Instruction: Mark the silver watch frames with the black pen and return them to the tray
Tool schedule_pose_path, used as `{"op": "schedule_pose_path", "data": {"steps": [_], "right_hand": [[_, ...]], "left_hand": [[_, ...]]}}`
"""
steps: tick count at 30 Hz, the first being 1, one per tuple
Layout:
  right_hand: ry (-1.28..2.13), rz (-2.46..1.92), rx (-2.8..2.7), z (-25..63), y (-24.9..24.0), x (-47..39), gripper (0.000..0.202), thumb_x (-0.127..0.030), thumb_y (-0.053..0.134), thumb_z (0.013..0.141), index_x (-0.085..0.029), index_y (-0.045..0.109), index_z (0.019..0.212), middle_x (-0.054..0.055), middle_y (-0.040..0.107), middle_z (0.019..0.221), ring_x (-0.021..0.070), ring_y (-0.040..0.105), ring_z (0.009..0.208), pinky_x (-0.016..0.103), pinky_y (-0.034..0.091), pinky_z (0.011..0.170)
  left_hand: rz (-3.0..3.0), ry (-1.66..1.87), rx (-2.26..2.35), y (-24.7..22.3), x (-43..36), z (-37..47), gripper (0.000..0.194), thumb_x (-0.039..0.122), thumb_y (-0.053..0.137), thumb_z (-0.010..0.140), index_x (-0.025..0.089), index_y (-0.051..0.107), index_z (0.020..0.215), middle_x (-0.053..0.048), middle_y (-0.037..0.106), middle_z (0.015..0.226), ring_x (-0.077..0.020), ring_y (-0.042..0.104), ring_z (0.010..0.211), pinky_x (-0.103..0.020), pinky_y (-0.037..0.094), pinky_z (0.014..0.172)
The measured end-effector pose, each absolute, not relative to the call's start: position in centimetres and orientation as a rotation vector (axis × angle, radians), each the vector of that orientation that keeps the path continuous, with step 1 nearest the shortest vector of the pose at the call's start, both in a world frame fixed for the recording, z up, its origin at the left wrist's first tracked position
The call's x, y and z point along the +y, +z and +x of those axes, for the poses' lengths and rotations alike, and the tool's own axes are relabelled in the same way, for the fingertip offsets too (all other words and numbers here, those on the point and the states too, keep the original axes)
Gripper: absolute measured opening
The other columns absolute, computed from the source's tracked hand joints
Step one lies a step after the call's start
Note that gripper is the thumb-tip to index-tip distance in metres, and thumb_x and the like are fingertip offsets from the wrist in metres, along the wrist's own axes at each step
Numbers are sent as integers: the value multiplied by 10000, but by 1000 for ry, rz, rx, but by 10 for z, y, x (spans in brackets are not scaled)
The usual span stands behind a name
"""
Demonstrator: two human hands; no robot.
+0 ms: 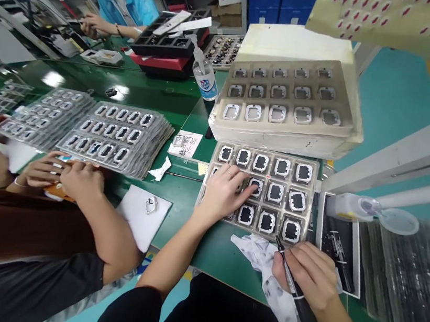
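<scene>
My left hand [225,190] lies over a clear plastic tray [260,203] of rounded-square frames with dark centres. Its thumb and forefinger are apart and reach to a frame [255,187] in the middle row; whether they press on it I cannot tell. The other fingers are partly bent and cover frames at the tray's left. At the tray's front right corner, my right hand [309,272] is closed around a slim, pen-like tool [288,271] with a dark tip pointing at the tray. A crumpled white cloth [275,290] lies beneath this hand.
Behind the tray, a white foam box [281,140] bears another tray of frames. A pump bottle [206,78] stands left of it. To the right are a black box [340,251], a clear bottle [355,207] and stacked trays [401,275]. Co-workers' hands [81,180] work at the left.
</scene>
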State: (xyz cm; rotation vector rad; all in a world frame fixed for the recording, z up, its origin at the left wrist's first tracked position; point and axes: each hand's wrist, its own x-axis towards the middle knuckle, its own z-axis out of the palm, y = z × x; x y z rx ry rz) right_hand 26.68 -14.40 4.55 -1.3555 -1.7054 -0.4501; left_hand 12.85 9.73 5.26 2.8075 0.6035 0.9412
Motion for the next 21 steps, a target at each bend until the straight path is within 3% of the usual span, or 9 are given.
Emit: {"op": "schedule_pose_path", "data": {"steps": [5,12,16,21], "right_hand": [[-384,-1396,-1667,267,47,-146,347,47,819,747,-116,682,1021,59,656,766,190,577,652,351,503,558],[-358,-1402,-1614,272,45,-149,304,37,802,765,-114,699,1008,55,655,783,197,611,668,352,536,556],[-381,-1398,-1602,274,50,-146,264,23,789,797,-135,698,988,53,664,775,199,628,663,353,568,556],[-400,-1431,-1575,274,48,-146,266,-14,797,824,-178,697,1008,33,671,782,191,635,652,339,565,546]], "left_hand": [[2842,750,594,48,90,134,359,452,704,1051,168,711,1270,-124,681,1116,-304,588,1039,-467,549,944],[2708,804,625,46,82,135,251,409,764,1014,199,677,1121,-134,641,1191,-316,570,1110,-503,551,967],[2700,764,627,47,77,136,249,349,754,1021,224,680,1224,-137,633,1259,-328,574,1153,-535,530,1016],[2721,698,626,46,82,134,344,408,752,1015,197,714,1283,-169,631,1291,-359,541,1163,-554,508,1020]]}}
